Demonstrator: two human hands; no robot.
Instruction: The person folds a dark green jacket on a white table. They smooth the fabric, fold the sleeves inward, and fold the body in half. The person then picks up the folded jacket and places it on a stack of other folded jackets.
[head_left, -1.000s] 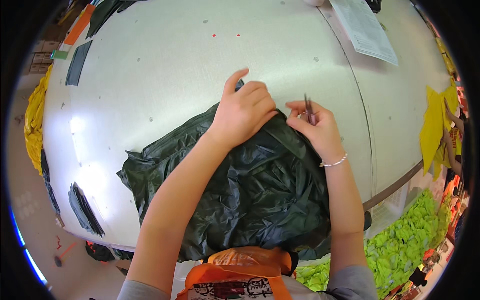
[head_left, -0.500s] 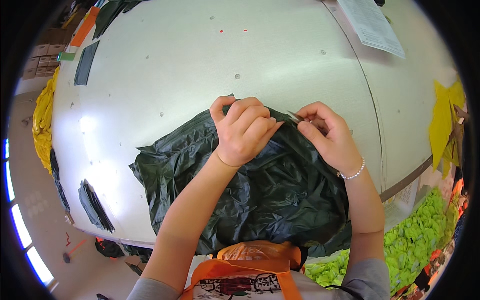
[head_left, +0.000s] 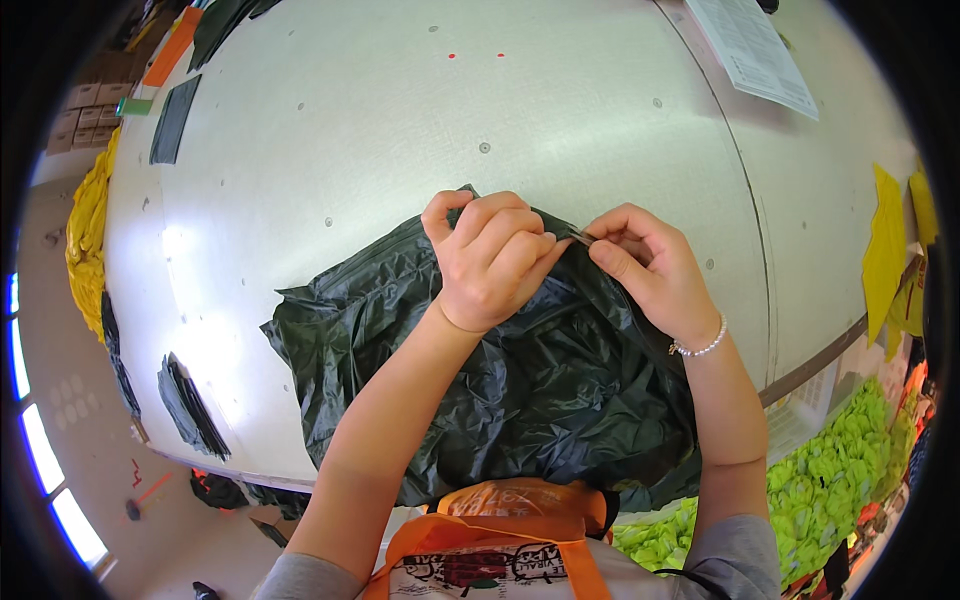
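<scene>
A crumpled, shiny dark green fabric piece (head_left: 510, 400) lies across the near part of the table and hangs at its front edge. My left hand (head_left: 488, 262) is closed on its far edge, pinching the fabric between the fingers and thumb. Just right of it, my right hand (head_left: 645, 262) is closed around a small pointed metal tool (head_left: 582, 237); most of the tool is hidden in the fingers, so its exact kind does not show. The tool's tip meets the fabric edge close to my left hand's fingertips.
The pale table (head_left: 400, 120) has a seam on its right. Folded dark pieces (head_left: 190, 408) lie at the left, with another dark strip (head_left: 176, 120) farther back. Printed paper (head_left: 755, 55) lies far right. Yellow fabric (head_left: 90, 245) hangs left; lime-green pieces (head_left: 800, 490) are piled lower right.
My right hand has moved the metal tool slightly left, bringing its tip down to the fabric edge. The left hand keeps its pinch. The whole view has shifted slightly.
</scene>
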